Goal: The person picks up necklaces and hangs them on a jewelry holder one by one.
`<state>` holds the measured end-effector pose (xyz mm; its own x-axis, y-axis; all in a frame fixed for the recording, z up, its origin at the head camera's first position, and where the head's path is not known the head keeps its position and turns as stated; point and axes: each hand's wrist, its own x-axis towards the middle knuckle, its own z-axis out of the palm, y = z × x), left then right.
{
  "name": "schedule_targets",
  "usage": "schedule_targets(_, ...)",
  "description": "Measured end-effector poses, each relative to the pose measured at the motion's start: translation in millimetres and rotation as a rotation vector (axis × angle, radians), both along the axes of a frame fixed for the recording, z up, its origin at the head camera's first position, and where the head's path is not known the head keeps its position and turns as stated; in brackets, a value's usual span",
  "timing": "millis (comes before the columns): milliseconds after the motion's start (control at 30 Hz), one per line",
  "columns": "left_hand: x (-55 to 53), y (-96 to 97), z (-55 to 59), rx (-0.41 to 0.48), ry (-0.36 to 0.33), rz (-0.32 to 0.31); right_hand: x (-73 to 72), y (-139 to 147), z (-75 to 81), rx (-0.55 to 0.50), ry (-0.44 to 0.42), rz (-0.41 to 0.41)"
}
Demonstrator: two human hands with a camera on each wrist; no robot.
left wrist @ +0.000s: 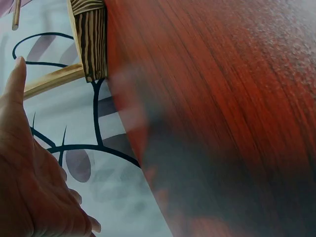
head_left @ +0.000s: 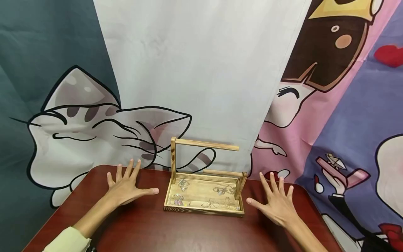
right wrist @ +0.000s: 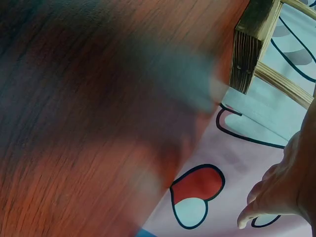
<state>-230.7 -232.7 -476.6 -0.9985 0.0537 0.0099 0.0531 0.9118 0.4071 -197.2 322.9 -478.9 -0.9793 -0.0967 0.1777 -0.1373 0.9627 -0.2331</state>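
Observation:
A wooden jewelry stand (head_left: 206,211) sits on the table, its shallow tray holding a few pieces of jewelry. Chain-like pieces (head_left: 224,190) lie at the tray's right, and a small piece with purple bits (head_left: 178,202) is near its front left corner. One long bar (head_left: 207,144) runs from the tall left post; a lower bar (head_left: 223,173) meets the short right post. My left hand (head_left: 126,187) is spread to the left of the stand, apart from it. On the other side my right hand (head_left: 278,204) is spread too, thumb toward the tray. Neither hand holds anything.
The dark red table (head_left: 201,232) has rounded far corners. Right behind it hangs a printed cloth (head_left: 204,70) with a cartoon cat and other figures. In the left wrist view the stand's side (left wrist: 94,44) is near the table edge.

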Motion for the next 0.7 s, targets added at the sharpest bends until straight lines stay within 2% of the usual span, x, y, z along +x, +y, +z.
schedule_targets(367,2.0,6.3,-5.7,0.001,-0.038,-0.002,-3.9,-6,-0.6,-0.077,0.046,0.017)
schedule_targets(700,3.2,19.4,-8.5,-0.021,-0.021,-0.018,2.0,-23,1.2,-0.077,0.056,0.036)
